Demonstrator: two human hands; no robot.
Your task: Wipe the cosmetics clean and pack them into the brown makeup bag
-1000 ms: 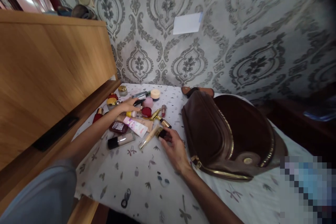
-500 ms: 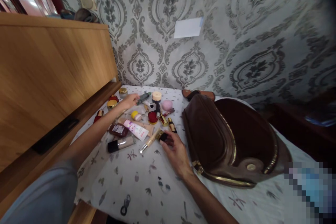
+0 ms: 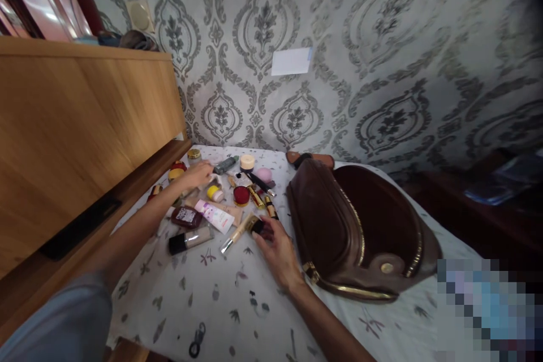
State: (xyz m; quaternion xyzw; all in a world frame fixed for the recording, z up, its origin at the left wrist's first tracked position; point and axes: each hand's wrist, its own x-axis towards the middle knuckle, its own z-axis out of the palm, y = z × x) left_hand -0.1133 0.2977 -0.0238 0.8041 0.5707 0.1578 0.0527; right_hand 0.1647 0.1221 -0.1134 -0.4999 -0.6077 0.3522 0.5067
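My left hand reaches over the far left of the cosmetics, fingers loosely bent, beside the near end of a dark green tube. My right hand curls its fingers round a small black-and-gold cosmetic item, partly hidden by them, by a tan brush-like stick with a silver end. Between the hands lie a white-and-pink tube, a yellow-lidded jar, a red round pot, a slim black tube and gold lipsticks. A black-capped foundation bottle lies nearest me.
A large brown zippered bag stands open to the right. Behind it lies a brown leather item. A wooden cabinet borders the left, and patterned wallpaper rises behind. A pink sponge and beige-lidded jar sit at the back.
The view has shifted slightly. My left hand has drawn back a little from the green tube. The slim black tube now lies at a slant across the pile. My right hand stays at the black-and-gold item.
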